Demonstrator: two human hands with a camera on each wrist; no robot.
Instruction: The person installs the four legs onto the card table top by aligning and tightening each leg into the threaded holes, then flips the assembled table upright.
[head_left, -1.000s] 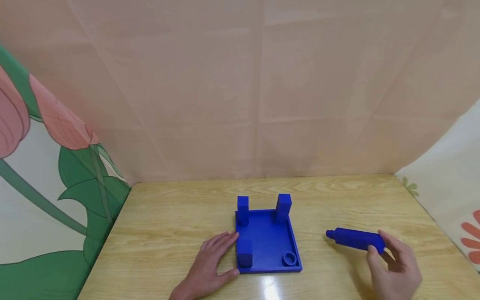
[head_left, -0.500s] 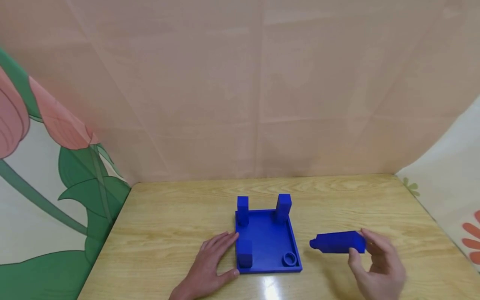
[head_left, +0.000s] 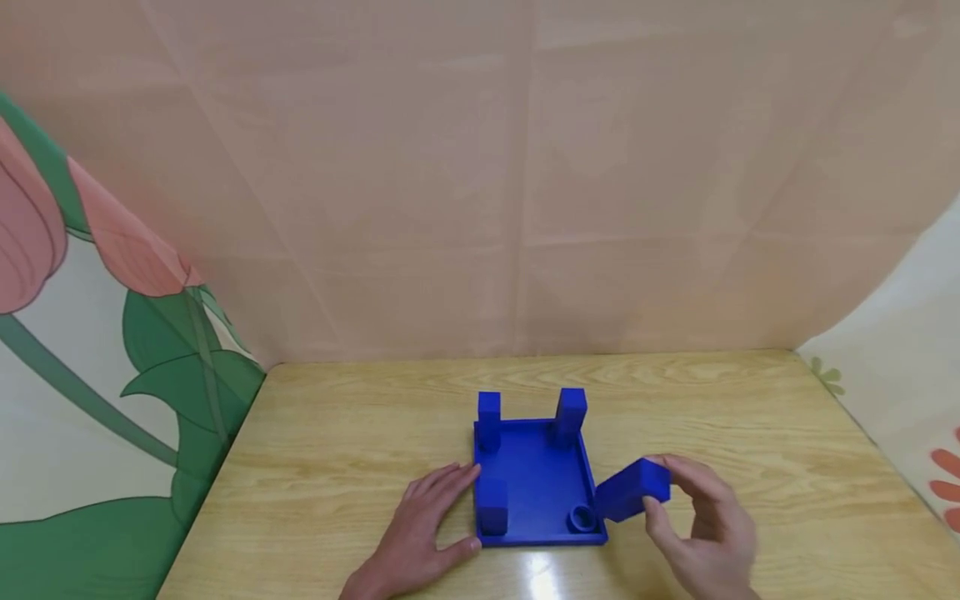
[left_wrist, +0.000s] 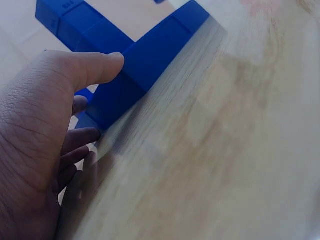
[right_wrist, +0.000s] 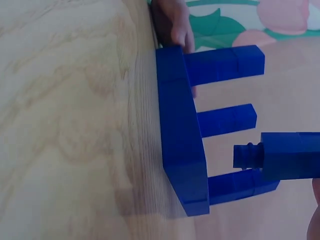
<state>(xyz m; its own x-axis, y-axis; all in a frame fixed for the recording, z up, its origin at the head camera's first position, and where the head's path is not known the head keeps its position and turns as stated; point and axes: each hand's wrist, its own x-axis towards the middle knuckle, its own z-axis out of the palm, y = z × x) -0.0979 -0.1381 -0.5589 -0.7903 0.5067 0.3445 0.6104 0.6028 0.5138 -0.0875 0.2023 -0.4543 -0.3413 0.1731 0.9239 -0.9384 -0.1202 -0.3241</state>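
A blue square tabletop (head_left: pixel 537 483) lies upside down on the wooden table, its rim upward. Three square blue legs stand upright on it: back left (head_left: pixel 489 421), back right (head_left: pixel 572 415) and front left (head_left: pixel 492 507). A round socket (head_left: pixel 581 518) shows in its front right corner. My right hand (head_left: pixel 705 525) pinches a fourth blue table leg (head_left: pixel 633 490) by its plain end. In the right wrist view its threaded end (right_wrist: pixel 247 156) points at the tabletop, apart from it. My left hand (head_left: pixel 420 529) rests along the tabletop's left side, thumb (left_wrist: pixel 102 67) touching the near corner.
The wooden table (head_left: pixel 360 433) reaches back to a plain pinkish cloth (head_left: pixel 517 183). A cloth with printed flowers and leaves (head_left: pixel 180 367) hangs at the left, and a pale one (head_left: pixel 885 358) stands at the right.
My right hand has carried the leg leftward to the tabletop's front right corner, turning its threaded end away from the head camera. My left hand and the tabletop have stayed put.
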